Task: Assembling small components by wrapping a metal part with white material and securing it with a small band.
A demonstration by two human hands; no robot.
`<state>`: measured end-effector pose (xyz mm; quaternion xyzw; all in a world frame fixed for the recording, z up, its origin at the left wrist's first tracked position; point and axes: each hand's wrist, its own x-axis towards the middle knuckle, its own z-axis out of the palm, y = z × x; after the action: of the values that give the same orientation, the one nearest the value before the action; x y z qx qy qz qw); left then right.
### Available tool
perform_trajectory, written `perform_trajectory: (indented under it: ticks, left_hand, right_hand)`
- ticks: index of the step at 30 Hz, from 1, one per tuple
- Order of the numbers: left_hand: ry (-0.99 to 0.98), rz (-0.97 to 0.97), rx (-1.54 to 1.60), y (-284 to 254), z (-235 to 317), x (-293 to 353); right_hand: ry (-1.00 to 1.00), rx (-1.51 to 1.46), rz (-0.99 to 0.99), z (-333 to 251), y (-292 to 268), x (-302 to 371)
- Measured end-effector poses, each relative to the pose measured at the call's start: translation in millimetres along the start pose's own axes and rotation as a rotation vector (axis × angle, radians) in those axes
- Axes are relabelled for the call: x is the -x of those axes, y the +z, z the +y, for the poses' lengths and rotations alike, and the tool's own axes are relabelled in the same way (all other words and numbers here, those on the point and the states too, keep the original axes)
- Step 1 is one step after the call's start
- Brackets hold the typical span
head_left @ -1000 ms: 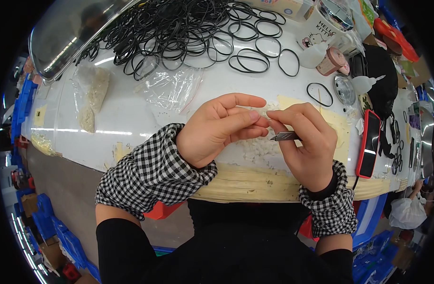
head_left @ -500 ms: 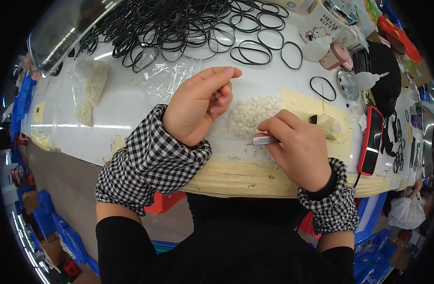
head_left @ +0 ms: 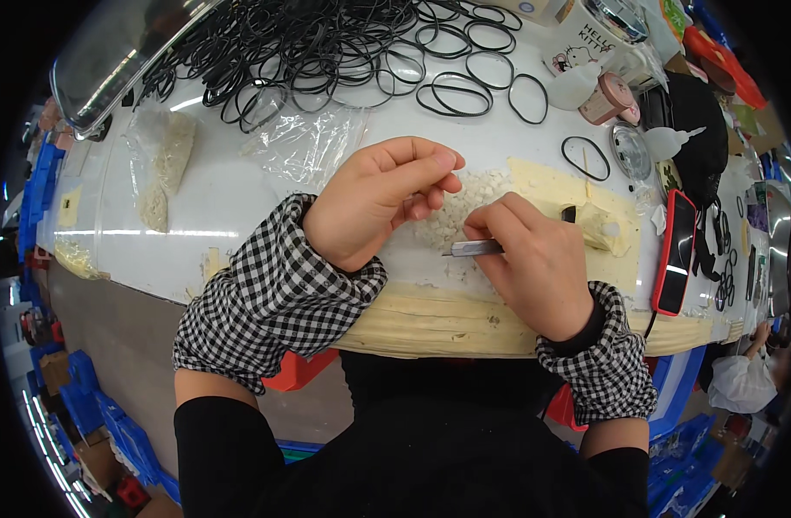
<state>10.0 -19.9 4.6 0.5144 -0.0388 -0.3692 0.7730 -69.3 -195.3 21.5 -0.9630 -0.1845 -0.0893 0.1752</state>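
Note:
My right hand point(head_left: 538, 268) is closed around a slim metal craft knife point(head_left: 475, 249), its thin tip pointing left just above the table. To its left, my left hand point(head_left: 374, 203) is raised, thumb and forefinger pressed together and the other fingers curled. Whatever may be between those fingertips is too small to make out. Behind and between both hands lies a heap of small white pieces point(head_left: 445, 226), partly covered by my fingers. Yellowish tape point(head_left: 546, 177) lines the tabletop beside the heap.
Many black rubber rings point(head_left: 326, 52) are piled at the back. A clear plastic bag point(head_left: 305, 142) and a bag of pale pieces point(head_left: 171, 164) lie to the left. At the right are a red-cased phone point(head_left: 674, 259), a squeeze bottle point(head_left: 667, 144) and a pink tub point(head_left: 607, 99).
My left hand has come down and to the right, toward the knife, and its fingers have drawn together. My right hand has shifted slightly left with the knife.

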Motion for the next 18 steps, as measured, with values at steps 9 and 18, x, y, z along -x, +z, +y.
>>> perform_trajectory:
  ticks: [9,18]
  left_hand:
    - [-0.047,-0.257,0.08,0.3,-10.1,2.1]
    - [-0.077,-0.264,0.128,2.0,-8.8,4.0]
  right_hand:
    - [0.075,-0.367,0.242,-1.9,-17.7,-8.3]
    - [0.107,-0.386,0.278,-2.1,-15.1,-7.8]
